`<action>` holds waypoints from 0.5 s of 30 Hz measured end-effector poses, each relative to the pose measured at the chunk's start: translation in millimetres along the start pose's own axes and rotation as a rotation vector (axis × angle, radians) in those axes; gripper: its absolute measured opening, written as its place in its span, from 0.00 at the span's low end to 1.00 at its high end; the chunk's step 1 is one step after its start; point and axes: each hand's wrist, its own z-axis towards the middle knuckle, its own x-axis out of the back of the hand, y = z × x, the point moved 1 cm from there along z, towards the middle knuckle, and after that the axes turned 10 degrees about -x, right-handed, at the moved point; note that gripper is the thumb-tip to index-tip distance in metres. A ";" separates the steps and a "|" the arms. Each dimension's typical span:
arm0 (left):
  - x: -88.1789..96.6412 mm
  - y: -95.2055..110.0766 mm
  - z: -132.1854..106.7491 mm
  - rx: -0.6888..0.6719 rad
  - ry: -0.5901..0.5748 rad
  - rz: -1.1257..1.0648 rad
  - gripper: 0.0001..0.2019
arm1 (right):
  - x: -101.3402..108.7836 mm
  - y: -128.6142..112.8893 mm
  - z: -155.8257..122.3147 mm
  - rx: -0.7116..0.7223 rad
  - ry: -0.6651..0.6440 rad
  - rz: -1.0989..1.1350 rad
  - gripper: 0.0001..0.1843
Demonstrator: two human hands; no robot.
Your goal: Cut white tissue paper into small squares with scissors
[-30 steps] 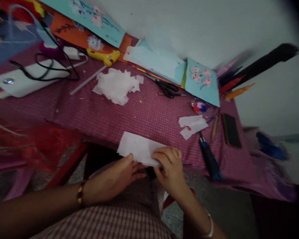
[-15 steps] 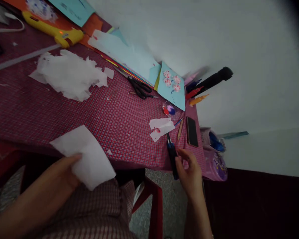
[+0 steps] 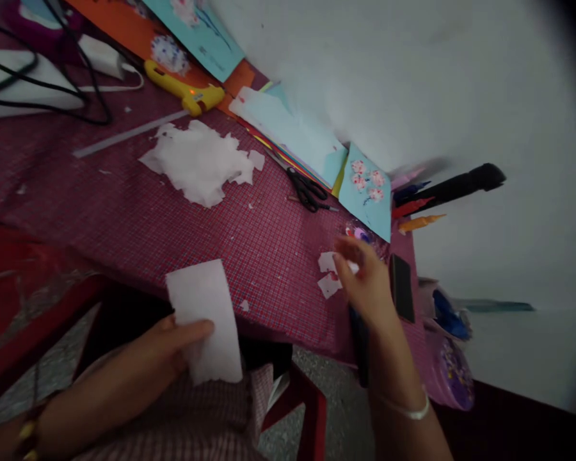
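Note:
My left hand point(image 3: 187, 339) grips a white sheet of paper point(image 3: 214, 288) near the table's front edge, thumb on top. Over the right part of the table is my right hand point(image 3: 367, 282), its fingers curved and apart with nothing seen between them. Beneath its fingertips lie small white paper pieces point(image 3: 329, 286) with red stains, partly covered by the hand. Just beyond them sits a clear palette point(image 3: 360, 232) with red, pink and blue paint. Below the wrist, a dark, long-handled tool point(image 3: 359, 349) is mostly hidden.
A heap of torn white paper point(image 3: 199, 160) lies on the checked tablecloth point(image 3: 278, 237). Behind it are a yellow glue gun point(image 3: 187, 89), black scissors point(image 3: 307, 189), stacked coloured paper point(image 3: 288, 131) and a painted blue card point(image 3: 367, 192). A phone point(image 3: 402, 288) rests at the right edge.
My right hand has moved up from beside the dark tool to over the stained paper pieces. The sheet in my left hand has turned more upright. The view has shifted left.

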 end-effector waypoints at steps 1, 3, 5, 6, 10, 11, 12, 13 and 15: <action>-3.1 1.2 -2.6 0.018 0.038 -0.046 0.10 | -8.3 -3.8 23.5 0.036 0.002 -0.017 0.17; -10.4 6.3 -7.9 0.012 0.054 -0.129 0.12 | -24.8 -9.5 68.0 0.084 0.022 -0.090 0.20; -15.1 13.9 -11.7 -0.028 0.059 -0.143 0.11 | -38.9 -14.3 103.6 0.067 0.032 -0.225 0.23; -15.7 17.9 -12.9 -0.050 0.072 -0.135 0.10 | -44.4 -16.6 116.8 0.054 -0.003 -0.304 0.23; -10.1 29.1 -15.1 -0.108 0.137 -0.176 0.09 | -53.5 -21.4 142.7 0.050 -0.106 -0.427 0.25; -8.3 30.2 -15.0 -0.118 0.127 -0.212 0.11 | -53.6 -21.0 144.8 0.058 -0.112 -0.439 0.25; -6.9 30.8 -14.7 -0.121 0.100 -0.254 0.13 | -53.7 -20.2 146.2 0.065 -0.116 -0.455 0.26; -5.9 30.8 -14.1 -0.114 0.056 -0.299 0.15 | -53.7 -19.2 147.2 0.070 -0.118 -0.471 0.26; -4.9 30.6 -12.8 -0.075 -0.039 -0.389 0.19 | -54.1 -17.5 149.1 0.073 -0.122 -0.495 0.26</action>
